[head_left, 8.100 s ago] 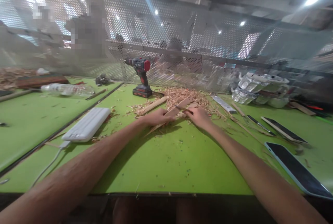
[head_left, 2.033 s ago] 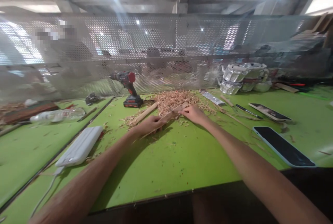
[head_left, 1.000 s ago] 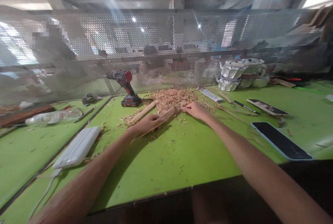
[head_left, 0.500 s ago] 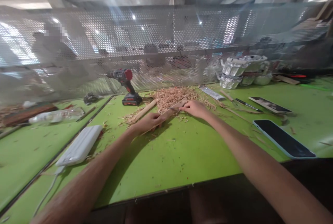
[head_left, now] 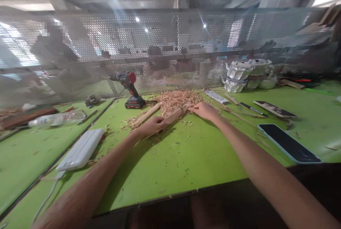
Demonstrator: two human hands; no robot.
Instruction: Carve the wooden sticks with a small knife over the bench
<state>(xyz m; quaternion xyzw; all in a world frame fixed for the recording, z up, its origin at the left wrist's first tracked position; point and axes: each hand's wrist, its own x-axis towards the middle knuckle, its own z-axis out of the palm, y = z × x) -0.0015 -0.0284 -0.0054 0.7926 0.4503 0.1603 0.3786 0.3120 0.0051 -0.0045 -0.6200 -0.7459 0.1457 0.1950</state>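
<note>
My left hand (head_left: pixel 151 126) is closed around the near end of a flat wooden strip (head_left: pixel 174 116), which slants up and away to the right. At the strip's far part, my right hand (head_left: pixel 204 111) is closed in a pinch, fingertips close to the wood. Something thin shows at those fingertips, too small to name. Behind the strip lies a heap of curly wood shavings (head_left: pixel 177 98). A pale wooden stick (head_left: pixel 149 113) rests just beyond my left hand.
A cordless drill (head_left: pixel 130 88) stands upright behind the left hand. A white power bank (head_left: pixel 81 150) with a cable lies left. On the right are a phone (head_left: pixel 289 143), a dark flat panel (head_left: pixel 275 109), a pen (head_left: pixel 253 109) and foil-wrapped bundles (head_left: pixel 237 76). Perforated metal screen (head_left: pixel 165 76) behind.
My right hand has shifted slightly right and away along the strip, uncovering a little more of it. My left hand keeps its hold in nearly the same place.
</note>
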